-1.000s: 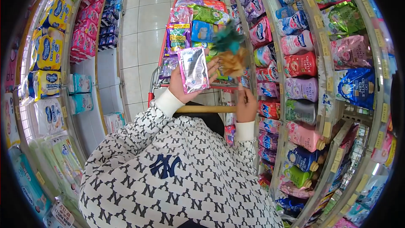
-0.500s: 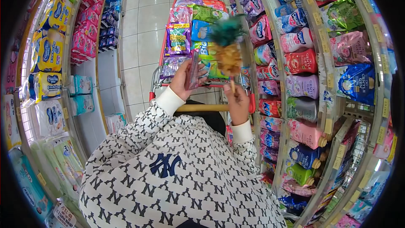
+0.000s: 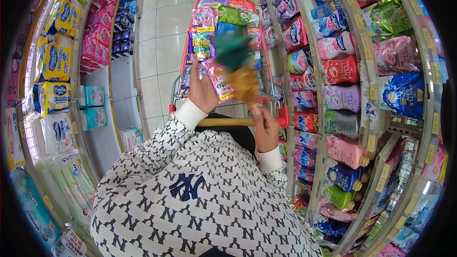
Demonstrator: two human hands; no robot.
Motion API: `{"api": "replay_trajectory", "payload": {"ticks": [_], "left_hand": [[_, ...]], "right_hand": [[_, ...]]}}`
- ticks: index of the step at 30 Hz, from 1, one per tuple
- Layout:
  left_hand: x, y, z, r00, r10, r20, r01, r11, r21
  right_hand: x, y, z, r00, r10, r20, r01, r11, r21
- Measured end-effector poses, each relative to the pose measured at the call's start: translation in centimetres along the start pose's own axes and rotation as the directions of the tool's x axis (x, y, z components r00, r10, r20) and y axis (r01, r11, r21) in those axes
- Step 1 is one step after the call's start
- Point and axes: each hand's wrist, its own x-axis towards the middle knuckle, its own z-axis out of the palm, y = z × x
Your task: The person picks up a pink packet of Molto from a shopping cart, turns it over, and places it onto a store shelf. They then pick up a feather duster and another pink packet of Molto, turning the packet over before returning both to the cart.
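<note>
My left hand (image 3: 203,88) grips a pink packet (image 3: 218,78) by its left side, its printed front turned up toward me. In my right hand (image 3: 265,126) is the handle of a feather duster, the fingers wrapped round its lower end. The duster's head (image 3: 234,52), green at the tip and orange-brown lower down, is smeared by motion and overlaps the packet's right part in this view. Both hands are above the near end of a red-edged shopping cart (image 3: 270,69). Beyond the packet, a purple and yellow Rinso pouch (image 3: 202,44) lies in the cart.
The cart's tan handle bar (image 3: 226,123) runs below my hands. A green pouch (image 3: 235,15) lies at the cart's far end. Shelves of softener pouches (image 3: 339,70) rise close on the right, and diaper packs (image 3: 54,57) line the left. Tiled floor (image 3: 157,43) stretches ahead.
The pink packet has turned from edge-on to face up in my left hand. The duster has swung left and down over it, and my right hand has moved slightly lower.
</note>
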Motion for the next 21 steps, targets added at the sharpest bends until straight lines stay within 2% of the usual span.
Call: {"api": "replay_trajectory", "payload": {"ticks": [1, 2, 3, 4, 5, 6, 8, 9, 12, 13, 14, 15, 17, 19, 20, 21], "left_hand": [[0.0, -0.4, -0.5, 0.984, 0.054, -0.169, -0.031, 0.990, 0.138], [-0.2, -0.8, -0.9, 0.937, 0.128, -0.324, -0.034, 0.960, 0.279], [-0.6, -0.5, -1.7, 0.965, 0.096, -0.243, -0.044, 0.977, 0.210], [-0.3, -0.7, 0.8, 0.819, 0.244, -0.518, -0.058, 0.935, 0.349], [-0.2, -0.7, 0.5, 0.887, 0.194, -0.418, -0.065, 0.950, 0.304], [0.1, -1.0, 0.0, 0.940, 0.148, -0.307, -0.067, 0.963, 0.260], [0.0, -0.7, -0.2, 0.940, 0.183, -0.287, -0.111, 0.962, 0.248], [-0.1, -0.5, -0.4, 0.934, 0.196, -0.299, -0.119, 0.960, 0.255], [-0.8, 0.1, -0.4, 0.940, 0.161, -0.301, -0.085, 0.965, 0.248], [-0.8, 0.1, -1.3, 0.970, 0.141, -0.198, -0.109, 0.980, 0.165], [-0.9, 0.2, -1.9, 0.987, 0.131, -0.092, -0.124, 0.989, 0.076], [-0.6, -0.2, -0.9, 0.826, 0.300, -0.477, -0.115, 0.919, 0.378], [-0.4, -0.3, -1.2, 0.884, 0.220, -0.413, -0.090, 0.946, 0.311], [-0.2, -0.8, -0.7, 0.931, 0.143, -0.335, -0.064, 0.969, 0.238], [-0.1, -1.1, -0.7, 0.919, 0.145, -0.367, -0.055, 0.968, 0.245], [-0.2, -1.3, -0.8, 0.905, 0.145, -0.399, -0.044, 0.967, 0.252]], "right_hand": [[-0.2, -0.2, 0.0, 0.996, -0.070, 0.050, 0.077, 0.984, -0.162], [-0.1, 0.4, 0.0, 0.995, -0.101, 0.019, 0.103, 0.971, -0.214], [0.2, 1.8, -0.4, 0.991, -0.130, -0.011, 0.123, 0.956, -0.266], [0.6, 3.2, -0.9, 0.986, -0.159, -0.041, 0.139, 0.938, -0.316], [1.3, 4.4, -1.8, 0.992, 0.047, -0.117, -0.086, 0.932, -0.353], [1.7, 5.0, -3.1, 0.982, 0.063, -0.180, -0.119, 0.941, -0.316], [2.2, 5.0, -4.0, 0.948, 0.095, -0.302, -0.171, 0.957, -0.236], [2.0, 4.4, -3.9, 0.958, 0.056, -0.282, -0.129, 0.960, -0.248], [0.5, 2.1, -1.4, 0.993, -0.083, -0.086, 0.063, 0.973, -0.222], [0.3, 1.5, -1.6, 0.997, -0.048, 0.067, 0.062, 0.969, -0.237], [0.5, 2.1, -1.5, 0.998, -0.047, 0.049, 0.059, 0.957, -0.285], [1.1, 3.2, -1.2, 0.998, -0.046, 0.034, 0.054, 0.942, -0.332], [2.9, 6.6, -1.3, 0.998, -0.042, -0.046, 0.022, 0.929, -0.370], [4.4, 6.7, -2.5, 0.992, -0.001, -0.124, -0.044, 0.934, -0.355], [4.7, 6.6, -2.9, 0.986, 0.029, -0.162, -0.084, 0.935, -0.344], [5.0, 4.9, -3.7, 0.985, 0.093, -0.146, -0.146, 0.899, -0.414]]}}
